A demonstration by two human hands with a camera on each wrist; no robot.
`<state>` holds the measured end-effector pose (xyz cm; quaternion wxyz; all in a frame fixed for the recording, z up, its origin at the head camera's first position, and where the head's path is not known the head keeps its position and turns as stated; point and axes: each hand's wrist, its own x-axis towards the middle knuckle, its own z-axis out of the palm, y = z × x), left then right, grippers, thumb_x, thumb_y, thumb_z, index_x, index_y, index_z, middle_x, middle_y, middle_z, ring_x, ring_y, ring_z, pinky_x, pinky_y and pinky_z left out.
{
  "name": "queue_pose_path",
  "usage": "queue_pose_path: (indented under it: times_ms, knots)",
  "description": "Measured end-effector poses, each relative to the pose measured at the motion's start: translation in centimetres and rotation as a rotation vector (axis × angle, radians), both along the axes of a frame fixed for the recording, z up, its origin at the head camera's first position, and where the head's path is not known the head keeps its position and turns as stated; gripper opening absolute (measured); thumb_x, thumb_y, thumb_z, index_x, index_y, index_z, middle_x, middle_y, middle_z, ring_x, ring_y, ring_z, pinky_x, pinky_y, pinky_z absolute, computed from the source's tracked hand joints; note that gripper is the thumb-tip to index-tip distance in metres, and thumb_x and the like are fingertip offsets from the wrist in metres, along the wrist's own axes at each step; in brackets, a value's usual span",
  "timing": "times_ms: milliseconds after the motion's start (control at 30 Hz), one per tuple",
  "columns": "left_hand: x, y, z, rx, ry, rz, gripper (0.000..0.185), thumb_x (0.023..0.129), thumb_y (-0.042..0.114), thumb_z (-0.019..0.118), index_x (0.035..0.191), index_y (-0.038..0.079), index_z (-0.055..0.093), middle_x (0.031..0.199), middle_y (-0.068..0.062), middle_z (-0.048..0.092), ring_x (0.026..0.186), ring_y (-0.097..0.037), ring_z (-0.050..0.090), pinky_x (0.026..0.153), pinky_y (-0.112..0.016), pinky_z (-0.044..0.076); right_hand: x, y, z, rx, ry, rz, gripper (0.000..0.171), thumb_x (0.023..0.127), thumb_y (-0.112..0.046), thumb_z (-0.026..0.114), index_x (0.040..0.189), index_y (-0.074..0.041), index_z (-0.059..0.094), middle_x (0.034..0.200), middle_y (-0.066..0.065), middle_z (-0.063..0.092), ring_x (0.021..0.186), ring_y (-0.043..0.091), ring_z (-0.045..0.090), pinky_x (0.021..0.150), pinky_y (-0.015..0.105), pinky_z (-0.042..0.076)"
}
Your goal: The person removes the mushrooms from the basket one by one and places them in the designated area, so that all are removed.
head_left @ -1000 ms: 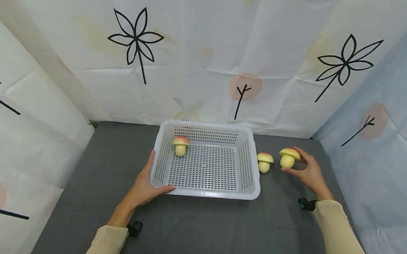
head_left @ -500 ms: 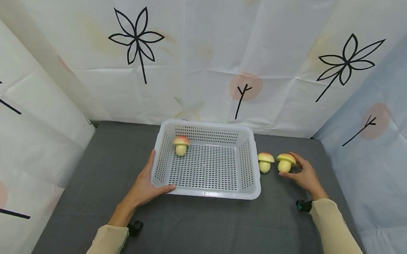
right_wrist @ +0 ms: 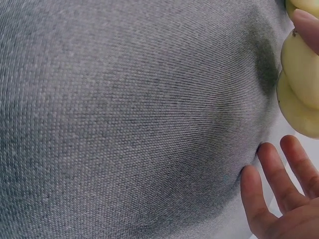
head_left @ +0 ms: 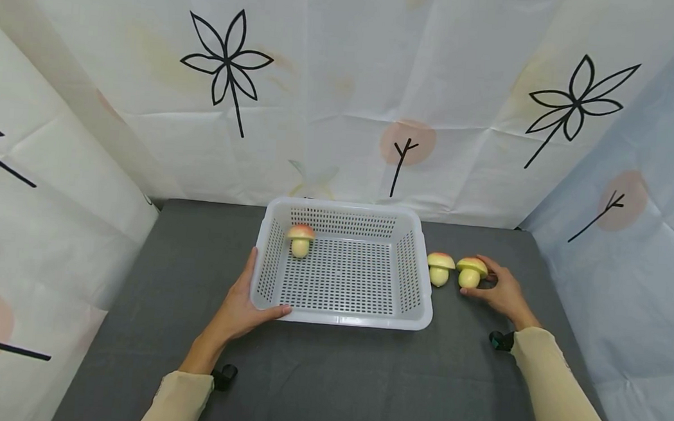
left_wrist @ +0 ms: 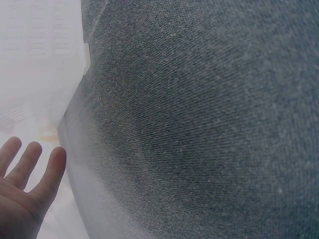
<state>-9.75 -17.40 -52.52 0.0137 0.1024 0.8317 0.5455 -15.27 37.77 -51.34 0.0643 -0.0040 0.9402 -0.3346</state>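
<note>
A white plastic basket sits mid-table with one toy mushroom standing inside at its left. My left hand spans the basket's front left corner, thumb along the front rim and fingers straight against the left side; in the left wrist view three fingers are extended. To the right of the basket, my right hand pinches a second mushroom with a yellow stem and reddish cap. Its other fingers stay spread in the right wrist view. Between it and the basket stands a third mushroom.
Dark grey cloth covers the table. White fabric walls with printed leaves and trees rise behind it and at both sides. A black wrist strap shows at each sleeve.
My right hand has moved left and slightly down with its mushroom, bringing it close beside the one at the basket's right side. The left hand and the basket have stayed put.
</note>
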Motion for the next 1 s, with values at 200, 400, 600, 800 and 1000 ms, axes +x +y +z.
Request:
queue_pose_path:
  times_ms: [200,400,600,800,1000]
  knots:
    - [0.04,-0.06,0.03,0.006,0.008,-0.008,0.138,0.069,0.029,0.097,0.164,0.029,-0.003,0.165,-0.012,0.027,0.128,-0.039,0.053,0.098,-0.059,0.043,-0.12,0.01,-0.22,0.009,0.011,0.001,0.096,0.081,-0.024,0.088,0.155,0.005,0.033,0.137,0.036,0.041,0.118,0.051,0.047,0.098,0.065,0.036]
    - [0.04,-0.09,-0.02,0.006,0.006,-0.002,0.138,0.068,0.029,0.097,0.165,0.028,-0.002,0.164,-0.012,0.027,0.128,-0.039,0.053,0.099,-0.058,0.042,-0.33,-0.04,-0.28,0.026,0.019,0.006,0.095,0.081,-0.024,0.088,0.155,0.004,0.033,0.134,0.035,0.043,0.116,0.05,0.048,0.096,0.065,0.037]
    - [0.01,-0.03,-0.1,0.018,-0.002,-0.004,0.139,0.068,0.029,0.098,0.165,0.029,-0.002,0.165,-0.012,0.026,0.129,-0.039,0.052,0.099,-0.057,0.042,-0.51,-0.02,-0.37,0.03,0.026,0.011,0.095,0.081,-0.022,0.088,0.154,0.005,0.033,0.135,0.035,0.043,0.115,0.05,0.048,0.096,0.064,0.037]
    - [0.06,-0.01,-0.16,0.008,-0.011,0.005,0.139,0.067,0.03,0.098,0.164,0.03,-0.002,0.165,-0.011,0.025,0.13,-0.038,0.05,0.102,-0.058,0.04,-0.46,-0.05,-0.53,0.03,0.035,-0.005,0.095,0.081,-0.021,0.088,0.154,0.004,0.034,0.135,0.034,0.044,0.116,0.05,0.048,0.096,0.064,0.037]
    - [0.03,-0.01,-0.18,-0.001,-0.012,0.009,0.139,0.067,0.032,0.098,0.164,0.031,-0.003,0.166,-0.01,0.024,0.132,-0.038,0.049,0.103,-0.059,0.038,-0.27,-0.29,-0.42,0.018,0.043,-0.007,0.094,0.08,-0.019,0.089,0.154,0.004,0.034,0.136,0.034,0.044,0.117,0.05,0.048,0.098,0.063,0.037]
